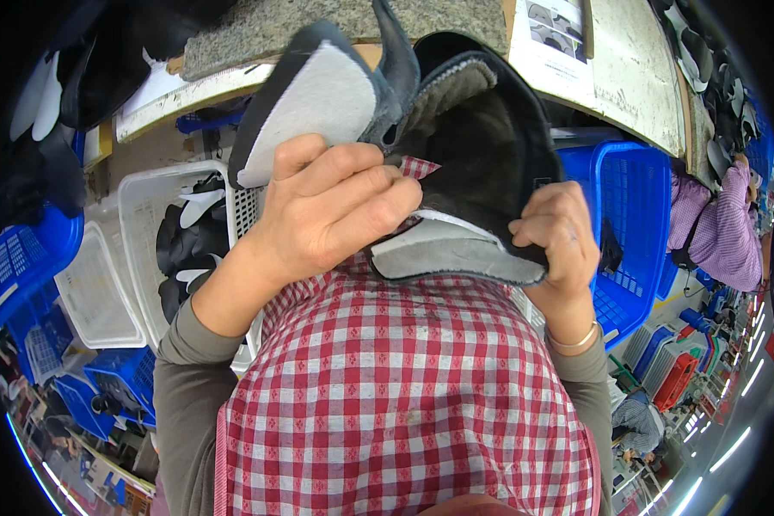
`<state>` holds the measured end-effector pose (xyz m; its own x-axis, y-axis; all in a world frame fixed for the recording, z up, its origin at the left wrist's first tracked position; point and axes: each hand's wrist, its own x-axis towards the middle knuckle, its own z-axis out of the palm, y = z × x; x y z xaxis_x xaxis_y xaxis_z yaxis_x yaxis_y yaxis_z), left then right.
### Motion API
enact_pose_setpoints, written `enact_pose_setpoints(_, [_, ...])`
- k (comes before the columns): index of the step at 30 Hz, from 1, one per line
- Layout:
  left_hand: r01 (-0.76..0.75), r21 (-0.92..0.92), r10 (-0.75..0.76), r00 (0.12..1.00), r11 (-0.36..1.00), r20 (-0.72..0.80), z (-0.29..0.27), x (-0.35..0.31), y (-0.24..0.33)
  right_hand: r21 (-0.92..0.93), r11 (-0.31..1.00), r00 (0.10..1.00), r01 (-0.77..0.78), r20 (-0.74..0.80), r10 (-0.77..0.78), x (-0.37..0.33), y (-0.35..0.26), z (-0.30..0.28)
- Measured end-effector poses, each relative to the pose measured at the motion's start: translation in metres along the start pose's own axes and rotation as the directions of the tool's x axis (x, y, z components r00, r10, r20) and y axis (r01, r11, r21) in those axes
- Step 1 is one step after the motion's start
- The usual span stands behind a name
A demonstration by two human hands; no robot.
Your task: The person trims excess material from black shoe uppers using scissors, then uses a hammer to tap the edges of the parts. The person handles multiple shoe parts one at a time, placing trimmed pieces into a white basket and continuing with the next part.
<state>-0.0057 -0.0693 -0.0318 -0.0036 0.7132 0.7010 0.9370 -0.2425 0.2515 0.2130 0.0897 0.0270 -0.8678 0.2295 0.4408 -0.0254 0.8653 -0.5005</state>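
Observation:
Between my hands, in front of my chest, is a black leather shoe upper (482, 129). Its dark fuzzy lining faces me, and a white-backed flap (314, 116) stands up at its left. My left hand (335, 202) is closed on the middle edge, fingers bent together; the fingertips' exact grip is hidden. The right edge is pinched by my right hand (563, 236), beside a grey padded piece (460, 254) with a white strip along it. Through a gap in the upper, a bit of red checked cloth shows.
A worktable (636, 95) with a printed sheet (555, 52) runs along the far side. Blue baskets (632, 232) stand at the right, and a white basket (133, 249) with black and white pieces at the left. Another person in a purple sleeve (727, 228) is at far right.

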Motion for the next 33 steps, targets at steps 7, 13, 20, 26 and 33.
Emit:
enact_pose_setpoints(7, [-0.067,-0.135,0.079,0.993,0.989,0.086,0.014,-0.016,-0.002,0.041,0.994,0.994,-0.104,-0.016,0.105,-0.027,0.013,0.026])
enact_pose_setpoints(13, [0.056,-0.322,0.014,0.977,0.945,0.211,0.013,-0.01,0.005,0.006,0.999,0.998,-0.049,-0.033,0.049,-0.032,0.013,0.025])
enact_pose_setpoints(20, [0.112,-0.46,0.032,0.955,0.881,0.295,0.003,-0.013,0.005,-0.012,0.999,0.996,-0.035,-0.088,0.034,-0.049,0.01,0.03])
enact_pose_setpoints(26, [0.125,-0.527,0.051,0.95,0.841,0.307,0.015,-0.017,0.01,-0.057,0.992,0.984,-0.111,-0.148,0.101,-0.06,0.015,0.036])
enact_pose_setpoints(33, [-0.101,-0.468,0.231,0.946,0.878,0.229,0.033,-0.007,0.012,-0.059,0.974,0.969,-0.22,-0.128,0.212,-0.071,0.026,0.031])
